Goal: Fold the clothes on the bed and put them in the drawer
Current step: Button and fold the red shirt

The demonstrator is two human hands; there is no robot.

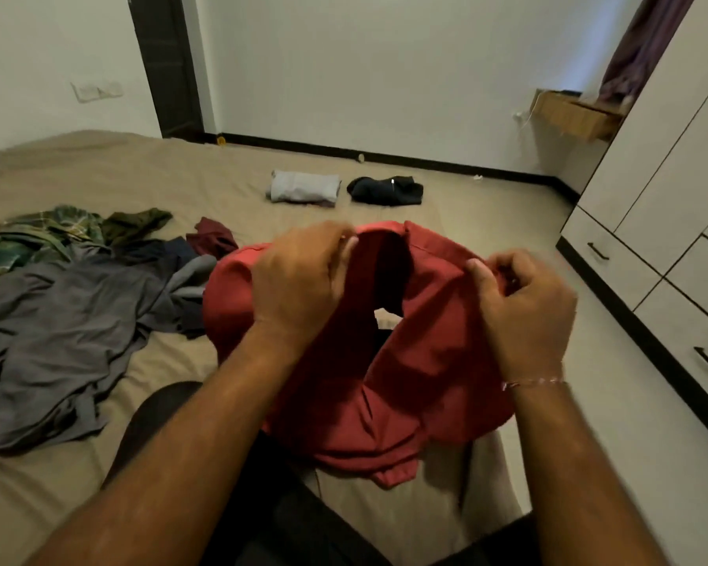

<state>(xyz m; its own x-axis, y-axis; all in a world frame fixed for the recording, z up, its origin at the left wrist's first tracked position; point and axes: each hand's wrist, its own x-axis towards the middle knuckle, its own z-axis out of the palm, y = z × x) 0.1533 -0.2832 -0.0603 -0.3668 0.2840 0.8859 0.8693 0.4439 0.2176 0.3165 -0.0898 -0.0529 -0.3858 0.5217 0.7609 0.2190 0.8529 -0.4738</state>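
1. Shirt (426, 361), red, hangs over the bed's (99, 165) near edge, left hand (299, 275) and right hand (524, 304) pinching its collar.
2. Soft, light, floppy cloth; shoulders look the best hold.

Bare forearms; thin beaded bracelet (534, 382) on right wrist; dark trousers (262, 504), probably.

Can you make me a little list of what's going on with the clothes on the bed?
held: red cotton shirt, gripped by left hand and right hand
folded: light grey folded garment; black folded garment, both at the far side of the tan bed sheet
unfolded: grey crumpled garment; green plaid shirt; maroon crumpled garment
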